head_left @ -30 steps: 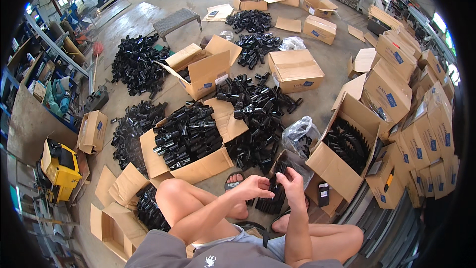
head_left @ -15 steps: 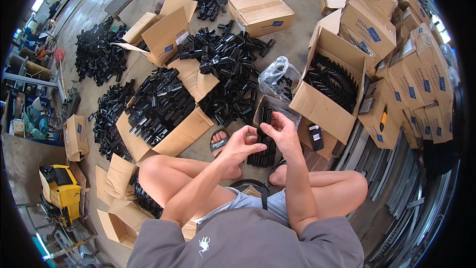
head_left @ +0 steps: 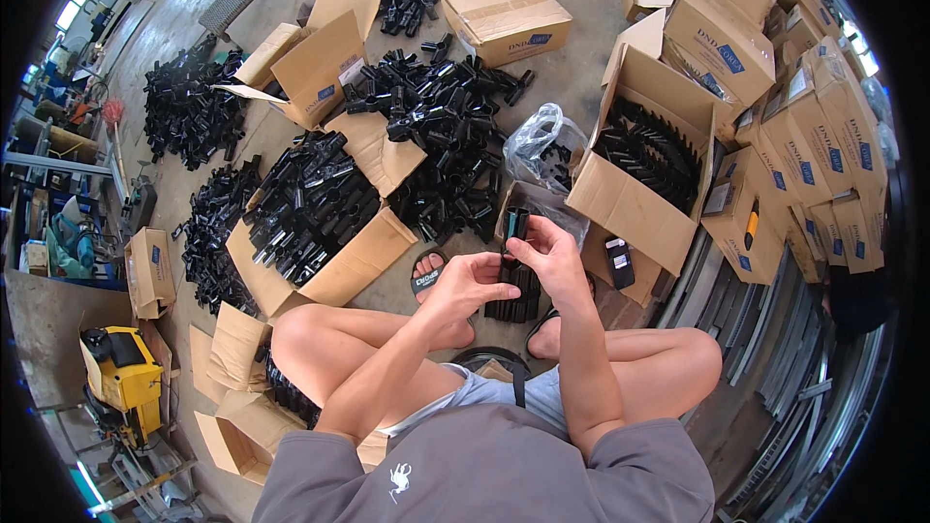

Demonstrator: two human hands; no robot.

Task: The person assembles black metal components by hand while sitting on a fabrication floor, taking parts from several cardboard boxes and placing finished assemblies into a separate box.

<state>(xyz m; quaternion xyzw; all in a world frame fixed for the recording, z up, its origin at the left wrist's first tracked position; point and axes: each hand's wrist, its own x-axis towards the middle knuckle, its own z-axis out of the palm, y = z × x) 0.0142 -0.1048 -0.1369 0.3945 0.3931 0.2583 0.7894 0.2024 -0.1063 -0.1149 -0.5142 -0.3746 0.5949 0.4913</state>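
Observation:
My left hand (head_left: 469, 285) and my right hand (head_left: 547, 256) meet above the floor between my feet, both closed on one glossy black tube piece (head_left: 515, 223). Its upper end sticks up between my fingers, while its lower part is hidden by them. Directly beneath, a tight row of similar black pieces (head_left: 511, 309) stands between my sandals. An open carton (head_left: 354, 257) full of black pieces lies to the left of my hands. On the right, another open carton (head_left: 625, 211) holds black pieces stacked in neat rows.
Loose black pieces (head_left: 446, 121) are heaped ahead, with more piles to the left. Clear plastic bags (head_left: 539, 147) lie beside the right carton. A phone-like black device (head_left: 619, 263) rests on cardboard. Stacked cartons (head_left: 809, 160), a yellow-handled cutter (head_left: 752, 224) and metal bars (head_left: 775, 358) line the right.
The black piece has turned slightly in my fingers, and its upper side now catches a greenish shine. My hands stay nearly in place.

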